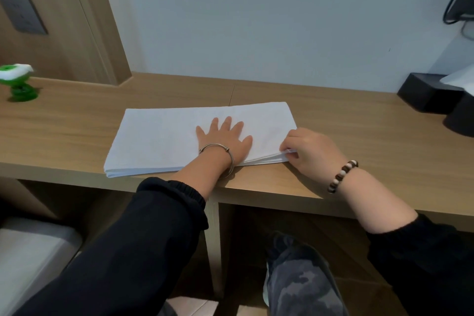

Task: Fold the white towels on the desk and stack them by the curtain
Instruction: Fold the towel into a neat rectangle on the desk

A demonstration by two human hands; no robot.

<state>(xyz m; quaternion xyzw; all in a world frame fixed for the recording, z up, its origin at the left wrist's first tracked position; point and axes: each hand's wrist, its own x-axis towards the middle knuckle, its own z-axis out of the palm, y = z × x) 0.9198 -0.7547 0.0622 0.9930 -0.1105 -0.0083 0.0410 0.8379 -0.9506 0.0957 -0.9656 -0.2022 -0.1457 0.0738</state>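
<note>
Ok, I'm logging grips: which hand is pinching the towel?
The right hand, wearing the beaded bracelet, pinches the near right corner layers of the white towel. The left hand, with the metal bangle, only lies flat on top, fingers spread.

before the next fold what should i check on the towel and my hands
1. Towel lies flat on the desk: ok.
2. Left hand presses flat on the towel's middle: ok.
3. Right hand pinches the towel's near right corner: ok.
4. All layers caught in that pinch: cannot tell.
5. Green object stands well apart from the towel: ok.
6. Stacking spot by the curtain is free: cannot tell, no curtain in view.
</note>
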